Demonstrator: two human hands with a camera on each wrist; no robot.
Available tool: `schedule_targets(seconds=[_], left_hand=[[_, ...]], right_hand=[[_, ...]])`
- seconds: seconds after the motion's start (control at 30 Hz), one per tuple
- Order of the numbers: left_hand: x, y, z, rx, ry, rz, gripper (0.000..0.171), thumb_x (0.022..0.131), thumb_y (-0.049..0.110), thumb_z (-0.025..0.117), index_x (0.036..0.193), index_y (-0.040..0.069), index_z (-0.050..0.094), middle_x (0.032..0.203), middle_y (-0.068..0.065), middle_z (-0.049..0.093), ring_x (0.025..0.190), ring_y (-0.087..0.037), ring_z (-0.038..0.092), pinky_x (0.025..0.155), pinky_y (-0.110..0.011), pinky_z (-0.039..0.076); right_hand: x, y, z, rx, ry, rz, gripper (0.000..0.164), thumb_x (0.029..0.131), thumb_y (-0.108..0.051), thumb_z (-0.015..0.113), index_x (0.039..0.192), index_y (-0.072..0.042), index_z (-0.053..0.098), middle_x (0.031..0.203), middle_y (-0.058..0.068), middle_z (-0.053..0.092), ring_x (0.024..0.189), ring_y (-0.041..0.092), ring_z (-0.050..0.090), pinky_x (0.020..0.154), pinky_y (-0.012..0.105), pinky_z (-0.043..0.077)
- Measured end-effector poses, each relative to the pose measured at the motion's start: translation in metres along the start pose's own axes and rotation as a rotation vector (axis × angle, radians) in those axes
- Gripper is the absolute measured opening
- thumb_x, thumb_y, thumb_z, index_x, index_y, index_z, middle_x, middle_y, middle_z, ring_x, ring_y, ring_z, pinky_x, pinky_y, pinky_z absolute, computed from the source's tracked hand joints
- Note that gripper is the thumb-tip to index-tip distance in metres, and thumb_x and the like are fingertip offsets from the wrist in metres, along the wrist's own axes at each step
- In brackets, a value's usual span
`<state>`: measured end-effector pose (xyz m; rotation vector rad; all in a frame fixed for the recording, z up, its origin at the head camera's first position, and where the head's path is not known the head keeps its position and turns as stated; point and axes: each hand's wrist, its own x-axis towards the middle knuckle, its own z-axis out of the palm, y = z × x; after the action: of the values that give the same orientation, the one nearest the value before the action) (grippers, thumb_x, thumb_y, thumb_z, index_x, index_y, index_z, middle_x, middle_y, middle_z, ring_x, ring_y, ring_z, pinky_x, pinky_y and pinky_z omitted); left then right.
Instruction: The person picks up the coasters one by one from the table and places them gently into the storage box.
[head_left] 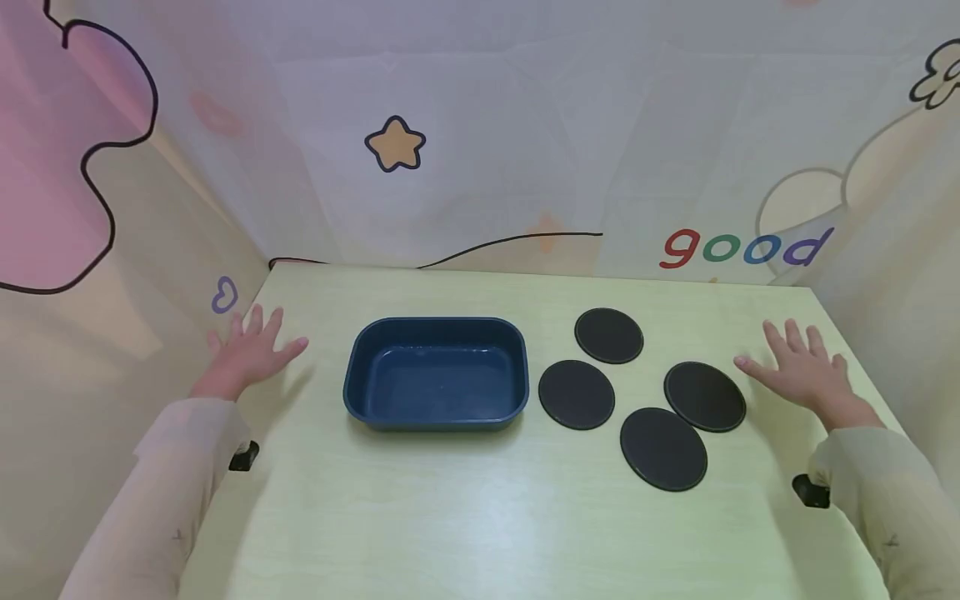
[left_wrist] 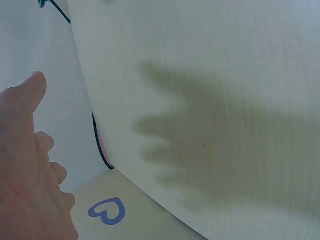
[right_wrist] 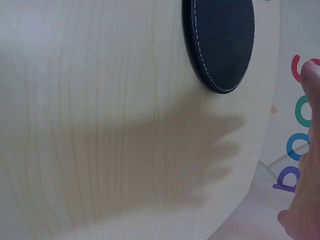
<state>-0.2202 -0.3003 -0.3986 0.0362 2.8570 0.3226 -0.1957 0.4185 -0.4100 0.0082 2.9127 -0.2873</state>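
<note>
A dark blue rectangular tray (head_left: pixel 437 415) with rounded corners sits left of the table's middle in the head view. To its right lie several round black coasters, among them a back one (head_left: pixel 609 336), one close to the tray (head_left: pixel 577 395), a front one (head_left: pixel 663 449) and a right one (head_left: pixel 705 397). White stitching runs round the rim of a coaster (right_wrist: pixel 225 45) in the right wrist view. My left hand (head_left: pixel 247 354), fingers spread, hovers over the left table edge, holding nothing. Fingers spread too, my right hand (head_left: pixel 806 371) is raised right of the coasters, with nothing in it.
The pale wood-grain table (head_left: pixel 450 517) carries the tray and coasters. A printed cloth (head_left: pixel 510 125) stands behind it and along both sides, with a star and the word "good". Each hand casts a shadow on the tabletop.
</note>
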Motion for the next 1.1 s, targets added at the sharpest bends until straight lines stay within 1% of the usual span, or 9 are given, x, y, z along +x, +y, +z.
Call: schedule_targets(seconds=[0.23,0.43,0.67,0.8,0.93,1.0,1.1], left_hand=[[-0.004,0.004,0.003,-0.021,0.003,0.015,0.091,0.081,0.07,0.024,0.142,0.007,0.001,0.143,-0.029,-0.008,0.126,-0.053,-0.01,0.089,-0.07,-0.011],[-0.006,0.009,0.003,-0.015,-0.001,0.028,0.091,0.081,0.071,0.023,0.142,0.007,0.001,0.143,-0.028,-0.006,0.126,-0.053,-0.007,0.089,-0.071,-0.008],[-0.01,0.019,0.003,-0.024,-0.006,0.063,0.087,0.083,0.067,0.028,0.142,0.008,0.003,0.144,-0.027,-0.003,0.127,-0.051,-0.003,0.092,-0.068,-0.008],[-0.012,0.024,0.003,-0.025,0.017,0.094,0.082,0.085,0.059,0.035,0.142,0.007,0.008,0.144,-0.028,0.004,0.128,-0.049,0.002,0.094,-0.067,-0.002],[-0.014,0.03,0.002,-0.038,0.059,0.147,0.074,0.087,0.047,0.043,0.14,0.004,0.016,0.142,-0.028,0.015,0.128,-0.047,0.012,0.094,-0.067,0.007],[-0.015,0.032,0.002,-0.06,0.074,0.174,0.07,0.088,0.042,0.045,0.139,0.002,0.02,0.141,-0.027,0.02,0.128,-0.044,0.018,0.095,-0.065,0.012],[-0.014,0.036,0.003,-0.133,0.077,0.203,0.064,0.089,0.037,0.047,0.137,0.0,0.025,0.139,-0.025,0.027,0.126,-0.042,0.026,0.097,-0.06,0.021]], right_hand=[[0.0,-0.002,0.004,-0.001,0.006,-0.015,0.096,0.081,-0.064,0.039,0.14,-0.004,-0.007,0.138,0.033,-0.012,0.123,0.053,-0.017,0.086,0.073,0.001],[-0.003,-0.005,0.004,0.002,0.013,-0.029,0.095,0.081,-0.063,0.04,0.14,-0.003,-0.005,0.138,0.034,-0.009,0.123,0.053,-0.014,0.084,0.073,0.005],[-0.003,-0.01,0.003,-0.009,0.028,-0.058,0.093,0.082,-0.059,0.043,0.139,0.0,-0.002,0.139,0.035,-0.002,0.124,0.055,-0.004,0.083,0.073,0.013],[-0.003,-0.012,0.002,0.012,0.036,-0.079,0.093,0.082,-0.056,0.046,0.139,0.003,0.002,0.138,0.037,0.001,0.123,0.056,0.002,0.084,0.073,0.014],[-0.002,-0.014,0.001,0.061,0.052,-0.098,0.092,0.082,-0.052,0.05,0.137,0.008,0.007,0.136,0.039,0.005,0.122,0.056,0.009,0.089,0.069,0.014],[-0.001,-0.015,0.001,0.086,0.06,-0.106,0.092,0.082,-0.05,0.052,0.136,0.009,0.009,0.136,0.039,0.007,0.122,0.055,0.011,0.091,0.067,0.015],[0.0,-0.017,0.001,0.119,0.066,-0.111,0.091,0.081,-0.049,0.054,0.136,0.01,0.012,0.136,0.038,0.012,0.123,0.053,0.013,0.092,0.066,0.016]])
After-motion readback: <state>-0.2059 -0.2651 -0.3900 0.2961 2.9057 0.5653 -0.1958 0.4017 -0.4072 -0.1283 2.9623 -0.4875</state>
